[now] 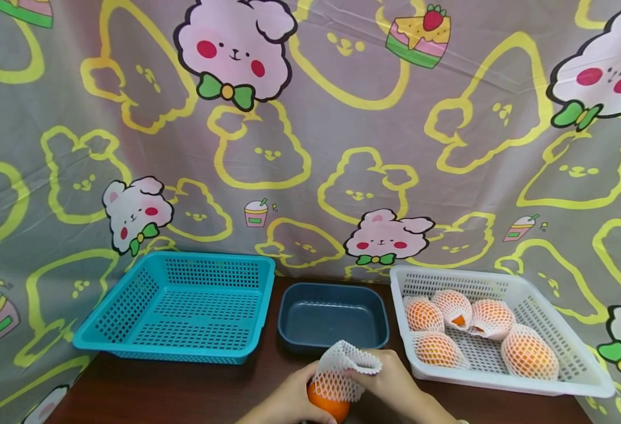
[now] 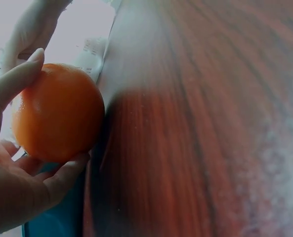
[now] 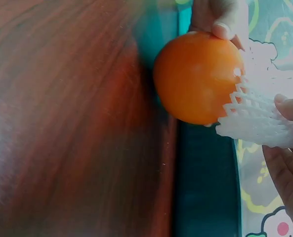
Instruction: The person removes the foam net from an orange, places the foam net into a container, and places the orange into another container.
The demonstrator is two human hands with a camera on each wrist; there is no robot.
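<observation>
Near the front edge of the table, my left hand (image 1: 291, 396) grips an orange (image 1: 329, 405) with thumb and fingers around its side. A white foam net sleeve (image 1: 338, 377) covers the upper part of the fruit in the head view. My right hand (image 1: 392, 380) pinches the loose end of this sleeve. In the right wrist view, the net (image 3: 260, 121) touches only one side of the orange (image 3: 198, 79), and the rest of the peel is bare. The left wrist view shows the orange (image 2: 60, 113) between the left thumb and fingers.
Behind the hands stands a dark blue tray (image 1: 334, 318). To its left is a teal perforated basket (image 1: 183, 353). A white basket (image 1: 501, 383) at right holds several net-wrapped oranges (image 1: 529, 352). A patterned curtain (image 1: 300, 147) hangs behind the dark wooden table (image 1: 146, 391).
</observation>
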